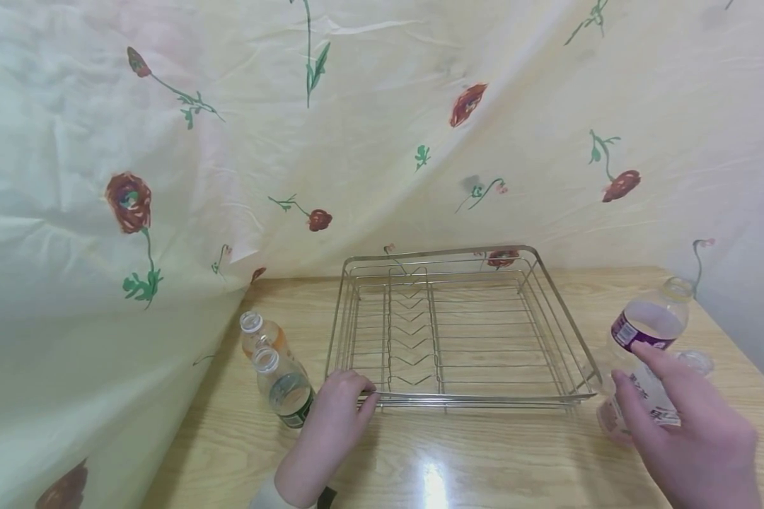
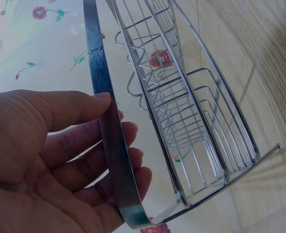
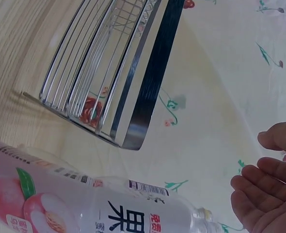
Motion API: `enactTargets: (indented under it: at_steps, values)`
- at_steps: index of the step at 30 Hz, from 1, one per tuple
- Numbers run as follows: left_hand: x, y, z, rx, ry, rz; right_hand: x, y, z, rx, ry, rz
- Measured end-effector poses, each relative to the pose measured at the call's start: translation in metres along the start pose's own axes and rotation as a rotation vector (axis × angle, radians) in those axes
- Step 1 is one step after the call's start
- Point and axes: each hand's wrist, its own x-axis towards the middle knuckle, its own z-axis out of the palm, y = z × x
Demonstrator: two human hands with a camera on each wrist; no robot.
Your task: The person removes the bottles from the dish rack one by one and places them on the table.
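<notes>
A silver wire dish rack (image 1: 484,397) stands on the table, with V-shaped wire dividers in its left part. My left hand (image 1: 339,410) grips its flat metal rim near the front left corner. In the left wrist view the thumb presses one face of the rim (image 2: 113,131) and the fingertips curl round the other. My right hand (image 1: 700,424) hovers at the right, fingers loosely bent and holding nothing. Close by are a clear bottle with a purple label (image 1: 637,332) and a clear bottle with a pale peach-print label (image 3: 80,194), which the hand partly hides in the head view.
Left of the rack stand a bottle with an orange label (image 1: 264,334) and a clear bottle with a green label (image 1: 286,389). The wood-grain table (image 1: 484,459) meets a flower-printed cloth (image 1: 382,141) at the back and left.
</notes>
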Motion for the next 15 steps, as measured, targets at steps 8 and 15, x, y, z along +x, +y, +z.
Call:
enactTargets:
  at_steps: [8, 15]
  values:
    - [0.001, 0.001, 0.0, 0.011, 0.009, -0.002, -0.008, 0.006, 0.006, 0.008, -0.1, 0.02]
    - [0.001, 0.002, -0.001, 0.003, 0.002, -0.006, -0.017, 0.013, 0.012, -0.02, -0.167, 0.019]
